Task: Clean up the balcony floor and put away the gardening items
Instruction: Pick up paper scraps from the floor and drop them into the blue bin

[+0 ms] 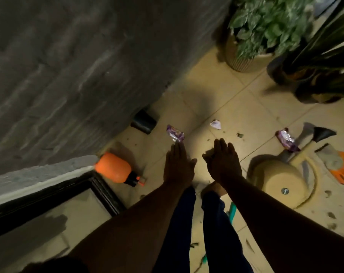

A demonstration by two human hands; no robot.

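Both hands [200, 164] hover flat above wrappers [175, 133] littering the tiled floor [222, 91].

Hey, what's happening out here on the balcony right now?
A person stands over a littered tiled floor, left hand and right hand stretched out open and empty. Nothing is picked up yet: purple wrappers, an orange spray bottle on its side, an overturned beige pot, a trowel and an orange glove lie scattered.
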